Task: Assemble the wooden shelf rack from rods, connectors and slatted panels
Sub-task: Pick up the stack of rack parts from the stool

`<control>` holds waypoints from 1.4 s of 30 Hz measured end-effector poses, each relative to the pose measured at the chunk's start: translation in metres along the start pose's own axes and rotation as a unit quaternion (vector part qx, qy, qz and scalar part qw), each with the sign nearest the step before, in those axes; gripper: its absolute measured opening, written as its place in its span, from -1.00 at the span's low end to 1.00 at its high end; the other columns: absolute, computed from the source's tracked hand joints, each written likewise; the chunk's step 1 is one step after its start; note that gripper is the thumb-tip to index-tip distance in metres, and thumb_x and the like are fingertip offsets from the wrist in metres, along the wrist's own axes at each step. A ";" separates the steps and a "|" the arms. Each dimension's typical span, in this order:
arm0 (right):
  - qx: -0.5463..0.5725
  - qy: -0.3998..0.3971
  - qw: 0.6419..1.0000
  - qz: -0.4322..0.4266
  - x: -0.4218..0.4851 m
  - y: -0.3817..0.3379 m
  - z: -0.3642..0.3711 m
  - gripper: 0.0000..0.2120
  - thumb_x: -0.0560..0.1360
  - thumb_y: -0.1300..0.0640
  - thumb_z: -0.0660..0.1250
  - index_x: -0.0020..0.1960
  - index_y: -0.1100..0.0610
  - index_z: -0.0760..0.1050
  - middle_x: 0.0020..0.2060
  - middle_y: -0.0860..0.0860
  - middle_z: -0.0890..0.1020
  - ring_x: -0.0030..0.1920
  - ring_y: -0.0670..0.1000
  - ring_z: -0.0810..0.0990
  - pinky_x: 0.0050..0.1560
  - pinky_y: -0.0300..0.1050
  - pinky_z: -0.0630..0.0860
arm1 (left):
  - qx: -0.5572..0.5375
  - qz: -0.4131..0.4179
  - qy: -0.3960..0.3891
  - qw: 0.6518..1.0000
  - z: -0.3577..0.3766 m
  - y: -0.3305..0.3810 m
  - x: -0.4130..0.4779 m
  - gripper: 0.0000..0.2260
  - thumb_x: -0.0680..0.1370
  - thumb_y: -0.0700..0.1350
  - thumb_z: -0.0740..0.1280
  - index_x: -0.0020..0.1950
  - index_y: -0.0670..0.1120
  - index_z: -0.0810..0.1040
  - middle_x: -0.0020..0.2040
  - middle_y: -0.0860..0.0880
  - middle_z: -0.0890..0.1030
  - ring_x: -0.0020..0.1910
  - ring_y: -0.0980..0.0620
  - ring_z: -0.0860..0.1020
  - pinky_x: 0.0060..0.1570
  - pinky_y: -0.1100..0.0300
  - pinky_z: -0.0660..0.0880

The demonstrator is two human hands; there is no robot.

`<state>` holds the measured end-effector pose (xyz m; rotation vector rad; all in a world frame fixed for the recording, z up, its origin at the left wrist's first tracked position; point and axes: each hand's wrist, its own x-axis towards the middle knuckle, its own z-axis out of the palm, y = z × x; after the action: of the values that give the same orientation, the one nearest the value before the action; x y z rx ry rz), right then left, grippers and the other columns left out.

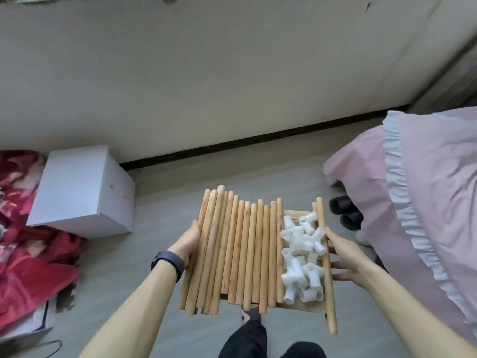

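Note:
I carry a stack of slatted wooden panels (302,306) level above the floor, like a tray. Several wooden rods (240,251) lie side by side across its top, running away from me. A heap of white plastic connectors (303,257) sits on the right part, hemmed in by one more rod (326,267) at the right edge. My left hand (187,240) grips the left side of the stack, thumb up against the outer rod; a black band is on that wrist. My right hand (347,259) holds the right side, fingers spread beneath.
A white cardboard box (82,187) stands on the floor at left, beside red bedding (28,254). A bed with a pink ruffled cover (426,202) fills the right side. Black slippers (347,213) lie by the bed. The wall runs behind. My dark trouser legs (253,339) show below.

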<state>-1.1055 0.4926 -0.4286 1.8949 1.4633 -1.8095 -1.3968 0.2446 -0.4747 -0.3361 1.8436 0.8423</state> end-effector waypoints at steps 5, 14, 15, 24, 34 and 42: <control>-0.029 -0.010 0.999 0.013 0.093 -0.011 0.023 -0.61 0.57 -0.37 0.21 0.15 -0.19 0.66 -0.02 -0.16 0.74 -0.05 0.07 0.75 0.04 0.21 0.67 | -0.062 -0.012 -0.003 0.998 0.026 -0.014 0.087 -0.44 0.68 0.27 -0.10 0.38 -0.03 0.48 0.08 -0.07 0.60 0.04 -0.05 0.56 0.14 -0.05 0.47; -0.104 -0.080 0.988 0.076 0.353 0.076 0.125 -0.57 0.57 -0.37 0.21 0.23 -0.15 0.62 0.12 -0.13 0.70 0.17 0.10 0.65 0.06 0.11 0.63 | -0.149 -0.086 0.037 0.984 0.071 -0.131 0.318 -0.47 0.67 0.28 -0.06 0.32 0.03 0.55 0.23 -0.13 0.62 0.21 -0.12 0.57 0.38 -0.16 0.41; -0.102 -0.084 0.988 0.079 0.383 0.093 0.138 -0.58 0.56 -0.37 0.23 0.23 -0.17 0.62 0.14 -0.14 0.69 0.18 0.09 0.65 0.07 0.11 0.63 | -0.156 -0.092 0.046 0.982 0.076 -0.150 0.345 -0.46 0.67 0.28 -0.05 0.33 0.02 0.55 0.22 -0.13 0.63 0.21 -0.12 0.57 0.37 -0.17 0.42; -0.105 -0.115 0.983 0.094 0.623 0.215 0.234 -0.72 0.49 -0.35 0.27 0.02 -0.31 0.69 -0.02 -0.30 0.71 0.07 0.05 0.70 -0.07 0.03 0.63 | -0.205 -0.092 0.088 0.970 0.121 -0.277 0.574 -0.55 0.65 0.29 0.03 0.23 0.13 0.61 0.16 -0.07 0.68 0.16 -0.10 0.62 0.29 -0.14 0.49; -0.068 -0.062 0.993 0.079 0.711 0.237 0.243 -0.59 0.62 -0.29 0.12 0.25 -0.11 0.59 0.28 -0.14 0.61 0.21 0.07 0.60 0.19 0.08 0.49 | -0.200 -0.121 0.107 0.967 0.164 -0.278 0.653 -0.37 0.62 0.37 -0.02 0.43 -0.01 0.50 0.29 -0.09 0.60 0.27 -0.10 0.54 0.40 -0.12 0.39; -0.210 -0.066 0.975 0.028 0.612 0.181 0.218 -0.46 0.66 -0.23 0.13 0.51 0.03 0.39 0.49 -0.02 0.43 0.49 0.09 0.37 0.52 0.13 0.25 | 0.176 -0.070 0.055 0.980 0.135 -0.222 0.544 -0.50 0.69 0.09 0.13 0.58 -0.11 0.26 0.57 -0.11 0.30 0.55 -0.09 0.25 0.49 0.07 0.21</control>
<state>-1.2503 0.5757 -1.0819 1.5623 1.5753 -1.4273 -1.4066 0.2583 -1.0774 -0.2859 2.0029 0.3972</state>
